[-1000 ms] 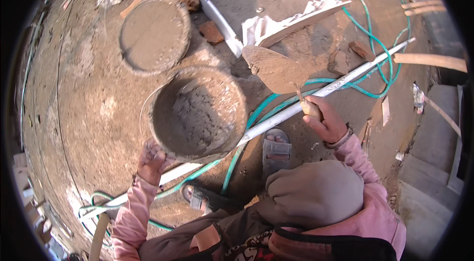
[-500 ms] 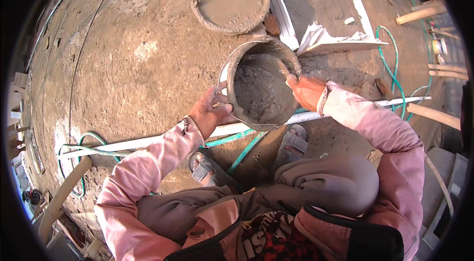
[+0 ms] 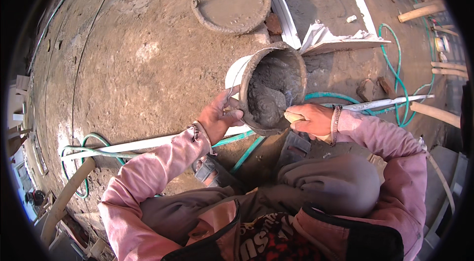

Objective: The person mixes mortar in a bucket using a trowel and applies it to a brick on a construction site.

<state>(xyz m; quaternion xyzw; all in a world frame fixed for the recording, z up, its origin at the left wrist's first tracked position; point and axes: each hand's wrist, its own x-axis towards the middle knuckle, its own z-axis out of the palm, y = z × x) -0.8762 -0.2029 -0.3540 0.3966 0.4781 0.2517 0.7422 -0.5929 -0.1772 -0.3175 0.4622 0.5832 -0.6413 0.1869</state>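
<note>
A mortar bucket (image 3: 238,76), white on its outside and crusted grey on the rim, is tilted in front of me, with wet grey mortar (image 3: 261,76) inside. My left hand (image 3: 219,115) grips the bucket's left side, fingers wrapped on it. My right hand (image 3: 311,120) is closed on the pale handle of a trowel (image 3: 295,117) at the lower right rim; its blade is down in the bucket, mostly covered by mortar. My sandalled feet (image 3: 291,147) are below the bucket, partly hidden.
A second bucket full of grey slurry (image 3: 229,1) stands beyond. White-edged formwork (image 3: 358,1) lies at the back right, near broken bricks (image 3: 386,88). A white pipe (image 3: 128,148) and a teal hose (image 3: 397,71) run across the ground, with wooden poles (image 3: 432,113) at both sides.
The trowel went from above the ground down into the bucket, which became tilted. Since half a second ago, my right hand has moved lower and the bucket slightly right.
</note>
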